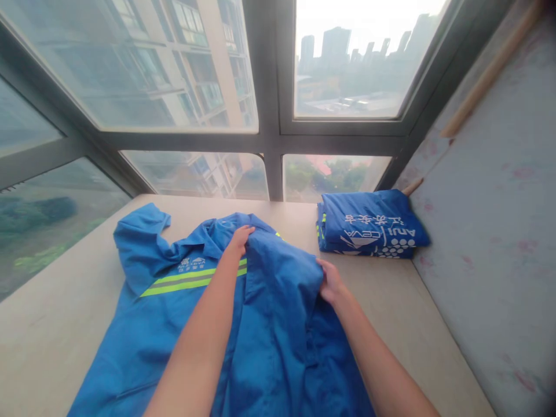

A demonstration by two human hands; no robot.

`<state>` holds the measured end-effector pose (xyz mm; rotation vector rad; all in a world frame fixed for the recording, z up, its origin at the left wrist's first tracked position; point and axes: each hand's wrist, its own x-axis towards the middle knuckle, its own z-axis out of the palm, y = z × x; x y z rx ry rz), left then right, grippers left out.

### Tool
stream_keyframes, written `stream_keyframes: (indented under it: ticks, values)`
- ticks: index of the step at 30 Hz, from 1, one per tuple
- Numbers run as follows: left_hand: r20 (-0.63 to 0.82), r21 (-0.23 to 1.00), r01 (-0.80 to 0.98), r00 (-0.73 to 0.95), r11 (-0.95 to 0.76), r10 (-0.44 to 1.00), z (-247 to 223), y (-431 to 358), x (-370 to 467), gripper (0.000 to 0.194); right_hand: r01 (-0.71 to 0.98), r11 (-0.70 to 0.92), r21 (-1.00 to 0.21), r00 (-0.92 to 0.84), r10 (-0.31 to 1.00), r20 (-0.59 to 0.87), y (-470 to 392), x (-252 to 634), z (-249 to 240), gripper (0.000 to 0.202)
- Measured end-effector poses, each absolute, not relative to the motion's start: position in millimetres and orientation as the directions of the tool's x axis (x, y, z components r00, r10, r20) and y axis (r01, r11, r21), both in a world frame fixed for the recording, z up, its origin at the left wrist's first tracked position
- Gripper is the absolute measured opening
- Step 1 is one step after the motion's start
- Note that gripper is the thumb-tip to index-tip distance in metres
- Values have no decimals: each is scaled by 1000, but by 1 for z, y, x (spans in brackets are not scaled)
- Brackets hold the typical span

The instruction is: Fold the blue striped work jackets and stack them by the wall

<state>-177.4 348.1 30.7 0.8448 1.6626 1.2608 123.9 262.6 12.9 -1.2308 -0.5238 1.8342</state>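
A blue work jacket [165, 336] with yellow-green and grey reflective stripes lies spread on the pale sill, its collar toward the window. One sleeve [141, 237] is bunched at the far left. My left hand [240, 238] is closed on the jacket's front edge just below the collar. At the jacket's right side, my right hand [332, 281] grips the cloth near the shoulder, thumb on top and the other fingers partly hidden. Between the hands, the right front panel [278, 278] is turned partly over, its plain side facing up.
A stack of folded blue jackets [369, 223] with white lettering sits at the back right, against the patterned wall [499, 249]. Grey window frames [269, 145] border the pale sill [391, 324] at the back and left. A wooden stick [490, 75] slants along the wall.
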Motion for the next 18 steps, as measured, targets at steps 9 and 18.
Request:
stream_keyframes:
  ticks: [9, 18]
  values:
    - [-355, 927, -26, -373, 373, 857, 29, 357, -162, 38, -502, -582, -640, -156, 789, -595, 282, 113, 8, 22]
    - [-279, 895, 212, -423, 393, 862, 52, 314, -148, 52, -510, -495, -703, -137, 854, -502, 244, 145, 8, 41]
